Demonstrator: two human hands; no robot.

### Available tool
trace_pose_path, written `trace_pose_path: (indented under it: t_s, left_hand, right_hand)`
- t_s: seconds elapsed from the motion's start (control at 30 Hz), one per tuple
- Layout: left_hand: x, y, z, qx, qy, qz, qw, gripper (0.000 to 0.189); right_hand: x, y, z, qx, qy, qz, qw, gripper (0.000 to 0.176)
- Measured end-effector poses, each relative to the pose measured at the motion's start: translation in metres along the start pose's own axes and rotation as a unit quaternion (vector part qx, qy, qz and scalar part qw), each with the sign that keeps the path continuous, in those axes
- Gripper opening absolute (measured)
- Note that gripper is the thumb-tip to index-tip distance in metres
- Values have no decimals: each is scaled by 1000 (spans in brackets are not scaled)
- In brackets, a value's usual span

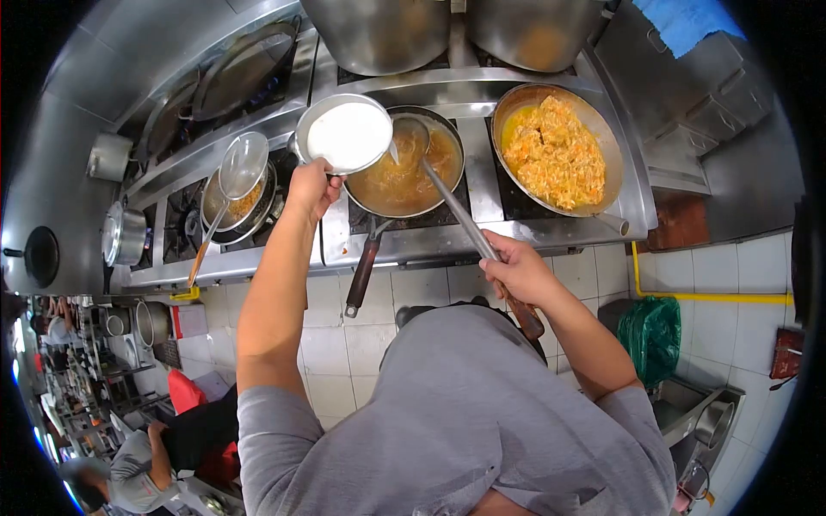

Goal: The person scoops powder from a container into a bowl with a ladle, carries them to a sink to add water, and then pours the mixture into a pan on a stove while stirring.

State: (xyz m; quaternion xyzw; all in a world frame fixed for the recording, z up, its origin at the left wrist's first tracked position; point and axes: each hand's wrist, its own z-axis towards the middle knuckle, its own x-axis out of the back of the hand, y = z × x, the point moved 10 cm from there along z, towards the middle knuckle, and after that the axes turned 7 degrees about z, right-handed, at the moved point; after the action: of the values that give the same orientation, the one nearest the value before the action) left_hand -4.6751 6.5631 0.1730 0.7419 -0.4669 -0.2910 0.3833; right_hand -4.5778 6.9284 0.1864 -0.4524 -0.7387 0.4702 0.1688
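Observation:
My left hand (317, 185) grips the rim of a metal bowl (303, 129) that holds a white liquid. The bowl tilts over the left side of a frying pan (459, 172), and a thin white stream runs from its edge. Brown broth with shredded bits fills the pan, whose dark handle (365, 267) points toward me. My right hand (516, 268) is wrapped around the long handle of a ladle (460, 211). The ladle's round head rests in the broth at the back of the pan, close to the bowl.
To the right, a second pan (616, 163) holds an orange shredded mixture. A strainer (243, 166) lies over a small pan at left. Large pots (379, 39) stand behind. A green bin bag (651, 340) is at right; another person (142, 464) is at lower left.

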Motion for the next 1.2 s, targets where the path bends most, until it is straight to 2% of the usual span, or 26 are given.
trace_pose_path:
  t_s: [0.03, 0.07, 0.13, 0.17, 0.23, 0.27, 0.33, 0.47, 0.53, 0.57, 0.6, 0.63, 0.67, 0.7, 0.77, 0.9, 0.97, 1.1, 1.17, 1.2]
  left_hand:
    - [-1, 1, -1, 1, 0, 0, 1000, 16]
    - [-2, 2, -2, 1, 4, 4, 1000, 17]
    - [-4, 5, -5, 0, 7, 8, 1000, 17]
    - [-4, 7, -6, -4, 10, 8, 1000, 16]
    - [-5, 10, -9, -8, 14, 8, 1000, 16]
    - [-6, 11, -11, -9, 15, 11, 1000, 16]
    - [-7, 12, -13, -11, 18, 14, 1000, 16]
    - [-8, 14, -13, -18, 9, 19, 1000, 17]
    - [-10, 16, -14, -20, 2, 21, 1000, 17]
    - [-10, 17, -15, -21, 6, 26, 999, 17]
    - [-10, 19, -16, -21, 10, 30, 999, 17]
    - [-11, 20, -17, -23, 9, 31, 999, 17]
    - [-12, 21, -19, -24, 8, 28, 999, 17]
    - [-12, 21, -20, -25, 7, 25, 999, 16]
    - [-12, 21, -18, -30, 4, 21, 999, 17]
    - [-10, 23, -19, -28, 9, 13, 999, 19]
    - [-11, 23, -20, -28, 9, 12, 1000, 19]
    - [-12, 25, -25, -27, 16, 18, 999, 19]
    - [-14, 26, -28, -27, 14, 18, 999, 19]
    - [-14, 25, -28, -26, 13, 16, 999, 19]
  right_hand:
    - [4, -5, -3, 18, 36, -59, 997, 55]
    - [4, -3, -3, 18, 36, -59, 997, 55]
    - [23, -17, -6, 85, 146, -282, 944, 57]
    - [27, -10, -2, 85, 146, -281, 945, 57]
    - [28, -33, -8, 212, 230, -484, 817, 60]
    - [30, -31, -5, 212, 230, -483, 818, 60]
    - [39, -22, 2, 114, 257, -582, 764, 61]
    - [31, -5, 4, 93, 244, -572, 777, 59]
    - [15, 2, 3, 115, 168, -406, 891, 56]
    - [13, 10, 7, 159, 142, -383, 899, 53]
    - [12, 3, 5, 160, 143, -382, 899, 53]
    - [7, 15, 10, 60, 65, -178, 980, 52]
    - [-8, 26, 7, -43, -18, 37, 998, 52]
    - [-8, 18, 2, -42, -19, 36, 998, 52]
    - [-14, 14, -5, -77, -48, 160, 983, 52]
    - [-9, 22, -7, -41, -47, 104, 993, 52]
    - [-3, 11, -13, 5, 3, 18, 1000, 53]
    - [5, 4, -20, 18, 55, -82, 995, 55]
    - [16, -20, -27, 155, 156, -287, 932, 56]
    - [17, -19, -26, 155, 156, -287, 932, 56]
